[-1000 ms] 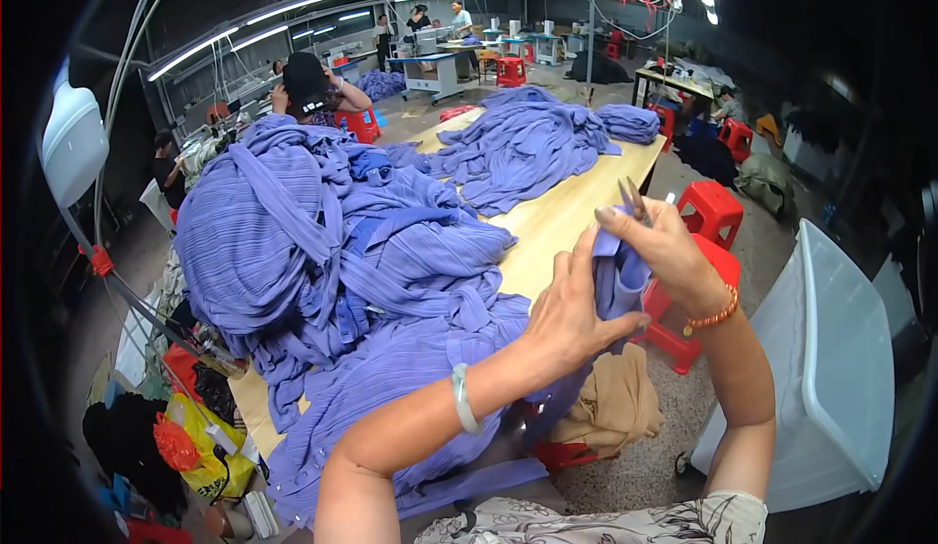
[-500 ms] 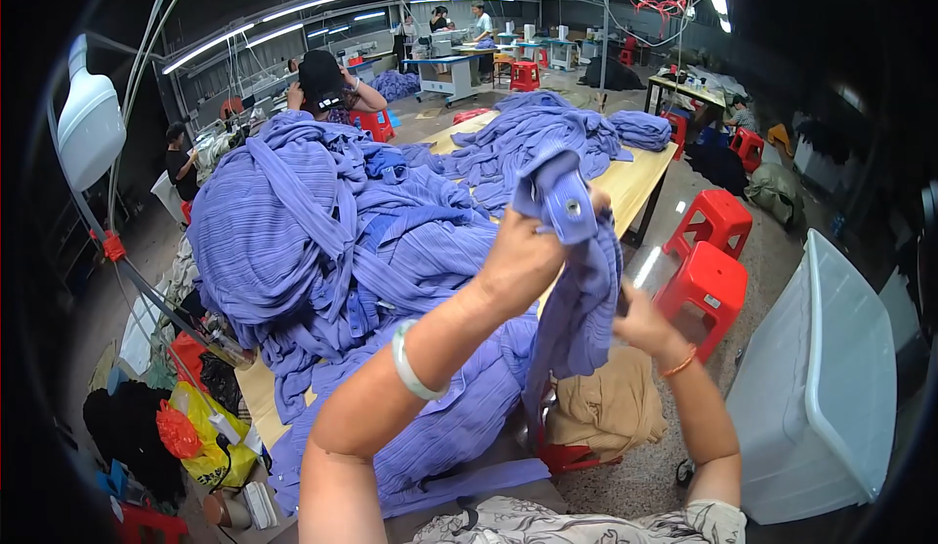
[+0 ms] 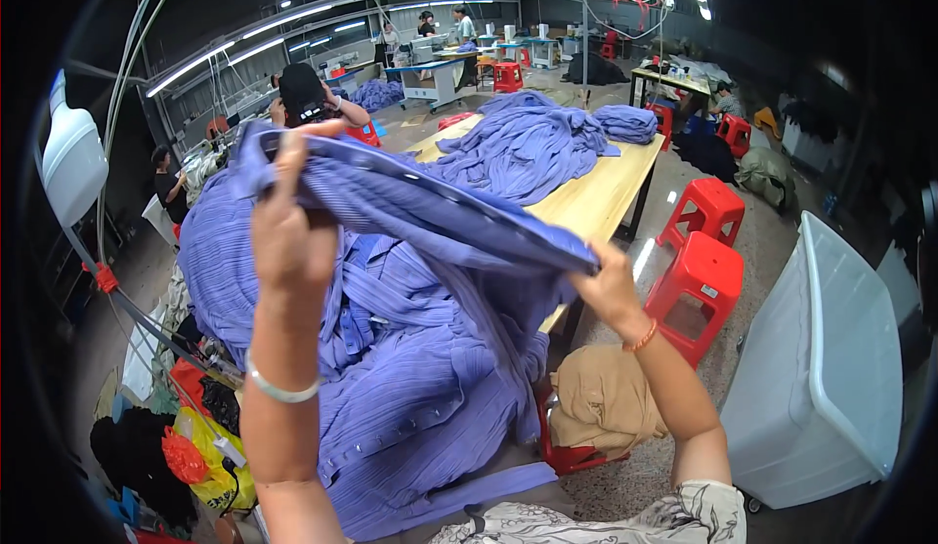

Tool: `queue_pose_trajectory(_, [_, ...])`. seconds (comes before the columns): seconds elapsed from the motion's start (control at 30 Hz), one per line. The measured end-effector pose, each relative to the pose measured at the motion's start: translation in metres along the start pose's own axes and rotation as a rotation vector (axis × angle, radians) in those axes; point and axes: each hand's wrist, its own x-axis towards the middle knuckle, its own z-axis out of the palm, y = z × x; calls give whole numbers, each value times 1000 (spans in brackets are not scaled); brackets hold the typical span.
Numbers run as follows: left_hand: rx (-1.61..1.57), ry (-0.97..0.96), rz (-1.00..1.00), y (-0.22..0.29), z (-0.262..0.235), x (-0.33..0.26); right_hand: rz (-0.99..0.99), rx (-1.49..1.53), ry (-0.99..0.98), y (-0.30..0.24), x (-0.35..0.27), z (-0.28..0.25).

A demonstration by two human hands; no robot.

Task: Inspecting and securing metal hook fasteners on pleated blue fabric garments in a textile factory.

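Note:
A periwinkle ribbed knit cardigan (image 3: 420, 207) is stretched between my hands, its edge band dotted with small shiny fasteners. My left hand (image 3: 293, 222) is closed on one end of the band, raised at the left. Lower and to the right, my right hand (image 3: 611, 290) grips the other end. The body of the cardigan hangs below the band. Beneath it lies a large heap of the same knitwear (image 3: 220, 261), and one piece (image 3: 420, 412) shows a row of fasteners near me.
More knitwear (image 3: 528, 144) is piled on the wooden table (image 3: 616, 188). Red stools (image 3: 699, 280) and a white plastic bin (image 3: 811, 368) stand at the right. Tan fabric (image 3: 606, 397) rests on a red stool beside me. A lamp (image 3: 76, 163) hangs at the left; people work farther back.
My hands have moved apart, the left one up and leftward. The cardigan, bunched and hanging before, is now pulled out lengthwise between them. The view has shifted slightly.

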Motion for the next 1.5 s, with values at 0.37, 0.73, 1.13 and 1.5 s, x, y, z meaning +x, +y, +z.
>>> queue_pose_trajectory(0.37, [1,600,46,102,-236,-210,-508,-46,-333,-70,-40,88])
queue_pose_trajectory(0.73, [18,1224,-186,71,-277,-439,-476,-48,-832,-49,-71,115])
queue_pose_trajectory(1.13, [640,1045,-441,122,-255,-436,-243,303,-1142,-84,-47,45])
queue_pose_trajectory(1.5, [1640,-92,-409,61,-173,-378,291,391,-1062,-37,-49,114])
